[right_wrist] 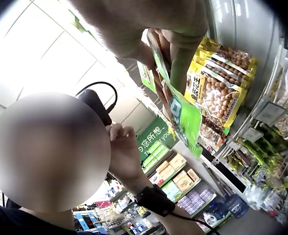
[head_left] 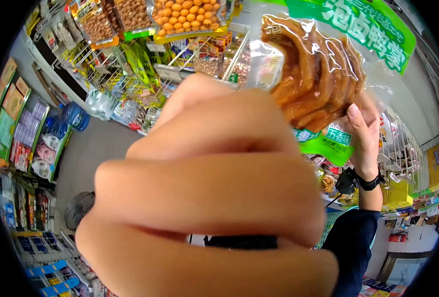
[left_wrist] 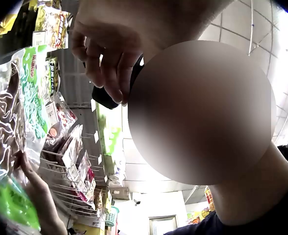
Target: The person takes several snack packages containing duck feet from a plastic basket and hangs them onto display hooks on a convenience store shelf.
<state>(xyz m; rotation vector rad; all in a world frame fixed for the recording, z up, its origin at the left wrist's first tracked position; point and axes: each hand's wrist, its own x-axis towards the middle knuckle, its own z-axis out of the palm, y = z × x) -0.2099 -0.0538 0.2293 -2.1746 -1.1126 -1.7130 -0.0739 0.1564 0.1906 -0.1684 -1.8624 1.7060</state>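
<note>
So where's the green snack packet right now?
Upper right in the head view, green snack packet held up in the right hand before the hanging snack racks.

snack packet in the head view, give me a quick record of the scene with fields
place: shop aisle, wire racks hung with snack bags
packet: green and clear snack packet, brown food inside, raised in front of the racks
right hand: grips the snack packet near its lower edge
left hand: close to the head camera, fingers curled on a black device by the head
nearby: yellow bag of nuts on the rack
</note>
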